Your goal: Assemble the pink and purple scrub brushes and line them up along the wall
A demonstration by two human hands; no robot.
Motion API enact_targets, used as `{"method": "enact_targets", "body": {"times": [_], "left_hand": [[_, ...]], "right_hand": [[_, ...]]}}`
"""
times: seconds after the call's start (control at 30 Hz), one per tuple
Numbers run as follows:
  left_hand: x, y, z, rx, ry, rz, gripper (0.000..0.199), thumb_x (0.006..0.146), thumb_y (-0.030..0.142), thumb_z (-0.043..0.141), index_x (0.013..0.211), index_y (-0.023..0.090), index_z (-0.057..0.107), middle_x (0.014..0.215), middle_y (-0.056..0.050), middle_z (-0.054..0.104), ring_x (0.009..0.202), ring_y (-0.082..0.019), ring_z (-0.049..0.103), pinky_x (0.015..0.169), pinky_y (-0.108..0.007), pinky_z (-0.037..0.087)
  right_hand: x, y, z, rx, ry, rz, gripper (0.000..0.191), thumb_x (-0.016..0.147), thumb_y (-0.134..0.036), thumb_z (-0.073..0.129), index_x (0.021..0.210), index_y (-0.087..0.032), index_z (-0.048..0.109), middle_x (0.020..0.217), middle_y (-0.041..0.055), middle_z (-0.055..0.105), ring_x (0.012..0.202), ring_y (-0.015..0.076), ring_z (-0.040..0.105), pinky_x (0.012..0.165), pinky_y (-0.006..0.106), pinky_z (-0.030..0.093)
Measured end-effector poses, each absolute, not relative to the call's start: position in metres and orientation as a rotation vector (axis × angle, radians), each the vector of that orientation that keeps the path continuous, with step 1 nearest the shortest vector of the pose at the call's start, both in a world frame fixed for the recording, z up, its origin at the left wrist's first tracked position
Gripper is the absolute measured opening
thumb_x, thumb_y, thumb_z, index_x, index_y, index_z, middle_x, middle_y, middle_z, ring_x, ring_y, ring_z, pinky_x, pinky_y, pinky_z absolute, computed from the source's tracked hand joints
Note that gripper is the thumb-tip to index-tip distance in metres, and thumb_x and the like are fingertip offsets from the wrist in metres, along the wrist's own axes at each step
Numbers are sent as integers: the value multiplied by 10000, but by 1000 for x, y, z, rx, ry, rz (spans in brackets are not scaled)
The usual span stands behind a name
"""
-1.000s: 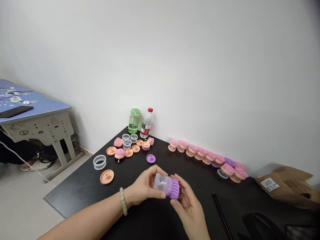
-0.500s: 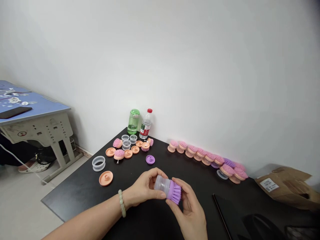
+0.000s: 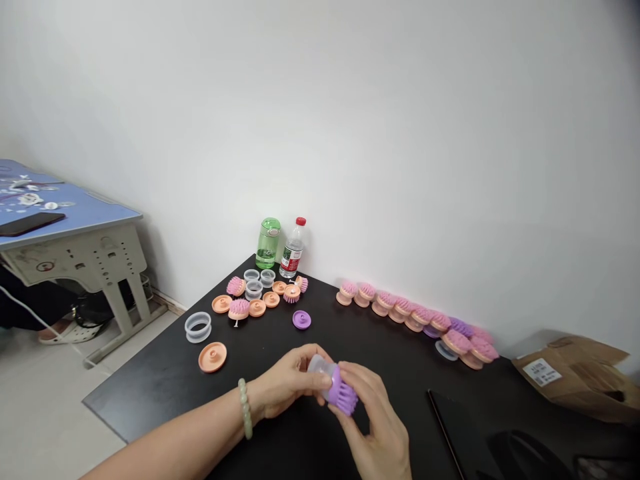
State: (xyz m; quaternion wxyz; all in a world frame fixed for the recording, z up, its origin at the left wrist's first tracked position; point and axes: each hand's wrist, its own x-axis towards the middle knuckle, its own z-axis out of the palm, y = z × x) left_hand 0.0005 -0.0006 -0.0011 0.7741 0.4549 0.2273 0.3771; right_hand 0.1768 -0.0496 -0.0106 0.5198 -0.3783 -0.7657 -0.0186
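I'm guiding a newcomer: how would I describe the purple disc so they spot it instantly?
On the black table, find the red-capped bottle by the wall. Between it and the left hand lies the purple disc, with a central knob. Its colour differs from the orange discs; unlike the held purple brush, it has no bristles.

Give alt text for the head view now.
A left hand and right hand hold a clear sleeve and purple brush head together over a black table. Orange discs and clear rings lie left; mostly pink brushes line the wall at right.
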Motion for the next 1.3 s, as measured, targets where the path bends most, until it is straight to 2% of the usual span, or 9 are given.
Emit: {"method": "enact_targets", "body": {"times": [0.1, 0.2, 0.27, 0.4, 0.53, 0.77, 0.87, 1.07, 1.3], "left_hand": [[4, 1, -9, 992, 545, 703, 525, 741, 648, 732, 777, 152, 562, 609, -17, 624, 493, -114, 554, 431, -205, 343], [7, 1, -15, 1001, 557, 682, 612, 785, 764, 583, 754, 153, 554, 520, 7, 561, 413, -91, 482, 384, -199, 272], [7, -1, -14, 986, 547, 729, 601, 795, 756, 579, 805, 155, 557, 574, 15, 559, 455, -88, 486, 403, -194, 287], [4, -4, -5, 986, 477, 827, 512, 748, 574, 775, 981, 166, 572, 792, 13, 572, 627, -88, 523, 530, -196, 380], [2, -5, 0, 1041, 449, 897, 537, 692, 467, 868, 1029, 165, 579, 833, 11, 585, 726, -96, 533, 661, -209, 420], [5, 0, -9, 1032, 546, 826, 567, 664, 563, 848, 919, 151, 554, 721, 15, 602, 578, -83, 516, 513, -203, 396], [6, 0, -10, 1006, 560, 818, 588, 646, 593, 845, 891, 152, 541, 655, 30, 592, 499, -60, 477, 455, -184, 341], [7, -3, -7, 935, 549, 746, 583, 663, 623, 819, 828, 197, 457, 522, 94, 492, 376, -18, 313, 367, -171, 103], [9, -5, -10, 896, 560, 632, 595, 700, 729, 717, 743, 204, 440, 503, 84, 463, 350, -28, 336, 357, -185, 41]], "right_hand": [[176, -50, -6, -825, -1921, -90, 344, 931, -85, 563, 1230, -231, 648, 1114, 92, 727, 1049, 260, 704, 865, 403, 635], [176, -50, -6, -797, -1971, -91, 350, 928, -65, 545, 1229, -218, 639, 1126, 100, 716, 1057, 259, 692, 862, 400, 632], [176, -51, -8, -817, -1957, -91, 332, 926, -90, 571, 1235, -198, 627, 1117, 113, 702, 1044, 260, 686, 852, 390, 631], [176, -52, -16, -961, -1844, -107, 342, 929, -241, 643, 1258, -166, 588, 1088, 134, 676, 977, 262, 694, 796, 369, 641], [175, -52, -18, -981, -1811, -144, 335, 923, -291, 663, 1229, -176, 591, 1059, 126, 672, 955, 266, 694, 777, 375, 640], [173, -53, -10, -878, -1902, -242, 275, 919, -134, 633, 1192, -163, 620, 1072, 131, 687, 1007, 271, 675, 823, 403, 634], [172, -54, -11, -882, -1904, -235, 277, 925, -140, 634, 1201, -157, 612, 1071, 131, 694, 1019, 267, 678, 831, 400, 638], [171, -54, -11, -849, -1900, -248, 313, 916, -77, 608, 1221, -149, 600, 1086, 123, 719, 1058, 252, 689, 874, 395, 637], [182, -54, -13, -660, -2079, -343, 408, 901, 43, 523, 1255, -139, 614, 1141, 127, 747, 1181, 262, 667, 919, 420, 640]]}}
